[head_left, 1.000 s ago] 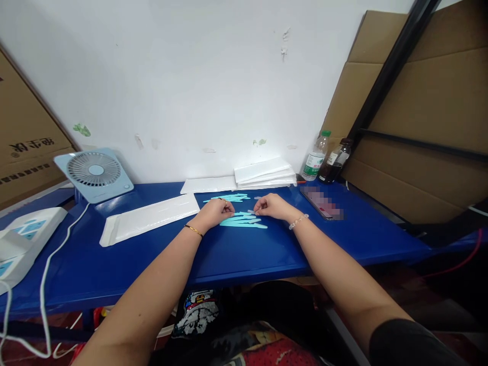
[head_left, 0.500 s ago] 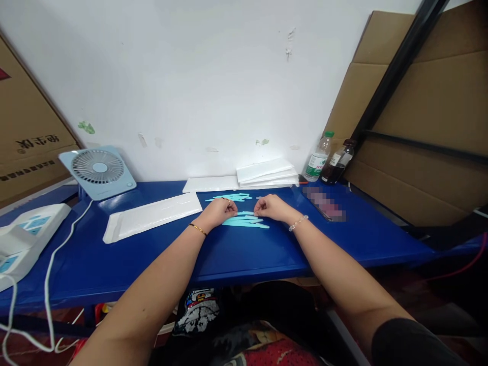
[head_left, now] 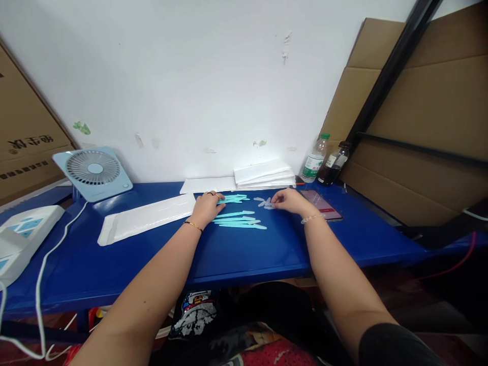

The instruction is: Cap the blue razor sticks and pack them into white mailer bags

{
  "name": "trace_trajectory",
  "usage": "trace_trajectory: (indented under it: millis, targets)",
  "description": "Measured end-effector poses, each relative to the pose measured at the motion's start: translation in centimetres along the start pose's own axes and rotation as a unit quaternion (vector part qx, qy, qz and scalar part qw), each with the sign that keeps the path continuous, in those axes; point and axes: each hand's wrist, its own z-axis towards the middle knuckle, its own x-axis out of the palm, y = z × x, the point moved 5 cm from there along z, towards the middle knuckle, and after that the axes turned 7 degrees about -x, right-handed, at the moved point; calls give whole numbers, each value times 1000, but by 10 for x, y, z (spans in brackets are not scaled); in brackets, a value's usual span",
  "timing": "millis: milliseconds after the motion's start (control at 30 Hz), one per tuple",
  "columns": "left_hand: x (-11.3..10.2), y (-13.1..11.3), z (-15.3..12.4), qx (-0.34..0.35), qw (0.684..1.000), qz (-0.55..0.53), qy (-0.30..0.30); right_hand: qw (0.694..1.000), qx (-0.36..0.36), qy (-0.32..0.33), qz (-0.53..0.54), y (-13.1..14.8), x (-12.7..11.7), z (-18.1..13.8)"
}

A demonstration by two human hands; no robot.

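Fingers of the left hand [head_left: 206, 209] lie at the turquoise pile's [head_left: 234, 199] left end, grip unclear; those of the right hand [head_left: 288, 201] bunch at clear pieces [head_left: 268, 201] right of it, hold unclear. Sticks [head_left: 242, 222] in front of it look done; pile and pieces seem left.

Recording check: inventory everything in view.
Sticks: several, teal, centre
Small pieces: several, translucent, centre-right
Envelopes: several, white, left and back
Fan: one, light blue, left
Power strip: one, white, left
Cabling: uncounted, white, left
Phone: one, reddish screen, right
Bottles: two, clear and dark, back right
Table: one, blue, middle
Cardboard: several, brown, both sides
Frame bars: two, black, right
Wall: one, white, behind
Left hand: one, at rear sticks
Right hand: one, at small pieces
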Motion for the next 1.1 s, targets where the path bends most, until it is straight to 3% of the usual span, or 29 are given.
trace_trajectory:
  millis: [100,300,500,1100]
  targets:
    - [2,0,1,3,1000,4,15,998,-7,61,-8,4,11,1]
    - [-1,-5,0,39,999,4,4,996,-7,89,20,9,25,2]
    - [-1,-15,-9,120,989,-53,66,996,-11,77,38,12,30,5]
    - [1,-30,-11,134,987,-57,63,991,-118,54,33,43,40,8]
